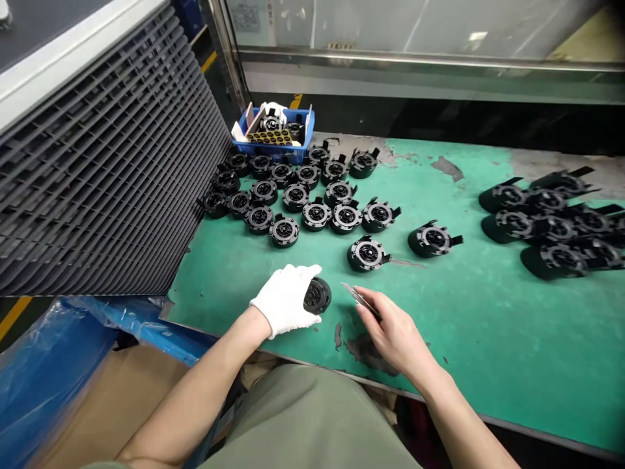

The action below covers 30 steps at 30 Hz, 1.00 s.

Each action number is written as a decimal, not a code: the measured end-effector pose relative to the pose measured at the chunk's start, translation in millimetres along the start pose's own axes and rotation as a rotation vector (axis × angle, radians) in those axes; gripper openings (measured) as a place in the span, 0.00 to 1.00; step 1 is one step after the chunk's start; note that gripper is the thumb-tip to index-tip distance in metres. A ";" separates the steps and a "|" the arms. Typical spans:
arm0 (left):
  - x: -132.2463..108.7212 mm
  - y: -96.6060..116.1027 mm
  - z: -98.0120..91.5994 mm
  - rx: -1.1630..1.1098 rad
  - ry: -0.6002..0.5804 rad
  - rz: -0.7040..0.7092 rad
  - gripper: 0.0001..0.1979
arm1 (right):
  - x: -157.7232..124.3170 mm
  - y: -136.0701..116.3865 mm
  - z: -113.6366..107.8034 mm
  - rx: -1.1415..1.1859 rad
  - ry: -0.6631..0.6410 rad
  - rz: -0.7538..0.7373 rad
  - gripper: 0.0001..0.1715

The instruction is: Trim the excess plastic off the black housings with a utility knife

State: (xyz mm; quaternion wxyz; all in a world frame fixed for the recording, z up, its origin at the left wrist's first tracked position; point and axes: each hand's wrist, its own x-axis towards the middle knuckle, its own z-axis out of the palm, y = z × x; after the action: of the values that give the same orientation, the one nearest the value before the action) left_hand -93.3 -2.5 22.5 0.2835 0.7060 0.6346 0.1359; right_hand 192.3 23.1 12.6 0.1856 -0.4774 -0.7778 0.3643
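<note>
Your olive-green lap (312,417) sits under the near edge of the green-matted workbench (463,339), where your white-gloved left hand (286,299) wraps a round black plastic part (318,295) and your bare right hand (390,329) pinches thin silvery tweezers (358,298) beside it: a slipped tip could flick the part off.

Setting: factory assembly station, light manufacturing. It is identified by a workbench covered with a worn green mat (488,339), scuffed through to grey in patches. Some two dozen identical black round moulded parts (293,195) are laid out on it in rows, and a second batch of like parts with long tabs (551,221) is grouped at the right. A blue parts bin (283,153) stocked with small components is set at the back edge. A tall stack of dark grid trays (97,169) is leaned at the left. A carton lined with blue plastic film (49,365) is placed below, beside yellow floor marking (14,314). A glazed partition (415,26) is seen behind. A white work glove is worn on the left hand (286,299).
</note>
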 end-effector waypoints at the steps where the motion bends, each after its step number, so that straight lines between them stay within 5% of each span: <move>1: 2.2 0.5 3.0 -0.004 -0.002 -0.002 0.57 | -1.4 2.1 -0.3 -0.005 0.012 0.008 0.24; 7: 7.4 -6.1 27.9 -0.087 0.014 -0.008 0.57 | -12.9 11.4 -1.3 -0.017 0.074 0.046 0.24; 17: -7.4 -20.7 26.7 -0.216 0.038 0.017 0.62 | -11.8 22.8 -2.0 -0.008 0.066 0.015 0.24; 20: -2.0 -18.6 32.8 -0.208 0.054 0.018 0.58 | -10.6 12.1 -6.9 0.001 0.057 0.010 0.22; 26: 4.7 -4.0 33.7 -0.224 0.078 0.042 0.44 | -5.7 -47.2 -29.7 0.206 -0.032 -0.089 0.21; 30: 2.0 6.4 27.4 -0.269 0.077 0.077 0.46 | -7.6 -34.2 -38.4 0.055 0.137 -0.138 0.18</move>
State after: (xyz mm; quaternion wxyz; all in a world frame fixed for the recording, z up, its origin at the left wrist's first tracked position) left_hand -72.6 -7.0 3.8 0.3457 0.6797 0.5935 0.2574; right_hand 199.6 21.9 64.0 0.2762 -0.4411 -0.7840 0.3384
